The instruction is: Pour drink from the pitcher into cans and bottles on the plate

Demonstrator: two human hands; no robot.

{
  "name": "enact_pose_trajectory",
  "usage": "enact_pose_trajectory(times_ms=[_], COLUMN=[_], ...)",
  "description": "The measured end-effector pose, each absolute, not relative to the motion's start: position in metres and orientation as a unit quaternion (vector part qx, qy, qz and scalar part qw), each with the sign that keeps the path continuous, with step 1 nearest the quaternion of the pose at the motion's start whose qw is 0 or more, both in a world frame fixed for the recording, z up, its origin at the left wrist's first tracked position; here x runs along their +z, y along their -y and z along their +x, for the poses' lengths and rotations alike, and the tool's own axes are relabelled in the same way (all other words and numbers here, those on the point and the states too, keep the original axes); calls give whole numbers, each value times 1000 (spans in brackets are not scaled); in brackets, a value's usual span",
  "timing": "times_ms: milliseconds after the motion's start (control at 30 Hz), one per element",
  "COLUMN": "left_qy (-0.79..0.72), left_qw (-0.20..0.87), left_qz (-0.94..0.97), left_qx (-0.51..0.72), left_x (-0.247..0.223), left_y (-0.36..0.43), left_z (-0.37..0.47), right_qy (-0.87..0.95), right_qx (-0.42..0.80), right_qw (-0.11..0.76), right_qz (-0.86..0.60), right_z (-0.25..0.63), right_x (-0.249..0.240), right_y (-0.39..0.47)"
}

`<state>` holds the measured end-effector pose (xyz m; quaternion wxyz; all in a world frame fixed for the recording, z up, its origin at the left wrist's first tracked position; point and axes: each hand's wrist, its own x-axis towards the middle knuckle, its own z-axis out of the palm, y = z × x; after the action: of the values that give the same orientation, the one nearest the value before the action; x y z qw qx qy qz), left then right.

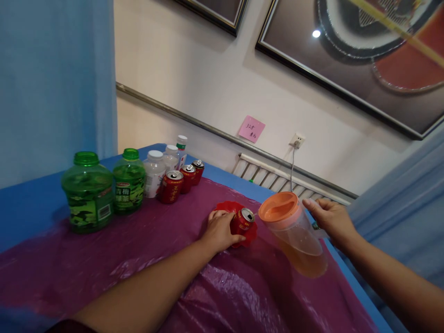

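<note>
My left hand (pixel 220 231) is wrapped round a red drink can (pixel 242 223), which stands in a red scalloped dish (pixel 255 236) with its opened top facing up. My right hand (pixel 329 219) grips the handle of a clear pitcher (pixel 298 240) with an orange lid (pixel 280 207). The pitcher is tilted to the left, its lid side close to the can's top. Amber liquid (pixel 305 260) lies in its lower part. Between spout and can there seems to be a thin trickle, too small to be sure of.
Two green bottles (pixel 88 194) without caps stand at the left. Behind them are several white-capped bottles (pixel 155 173) and a row of red cans (pixel 171 187). A purple plastic sheet (pixel 156 245) covers the blue table (pixel 27 199). A radiator (pixel 256 169) is at the wall.
</note>
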<state>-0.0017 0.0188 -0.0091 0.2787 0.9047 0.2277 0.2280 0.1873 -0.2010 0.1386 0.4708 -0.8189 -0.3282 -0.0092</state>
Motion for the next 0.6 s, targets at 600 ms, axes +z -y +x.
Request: enact_pose_trajectory(times_ms=[600], left_qy=[-245], left_qw=[289], left_qz=[901], left_qx=[211], left_x=[-3], left_y=[-17], left_z=[-4], right_qy=[311], right_qx=[3], right_qw=[568], right_qz=[-762], right_z=[198], right_x=[86], right_y=[200])
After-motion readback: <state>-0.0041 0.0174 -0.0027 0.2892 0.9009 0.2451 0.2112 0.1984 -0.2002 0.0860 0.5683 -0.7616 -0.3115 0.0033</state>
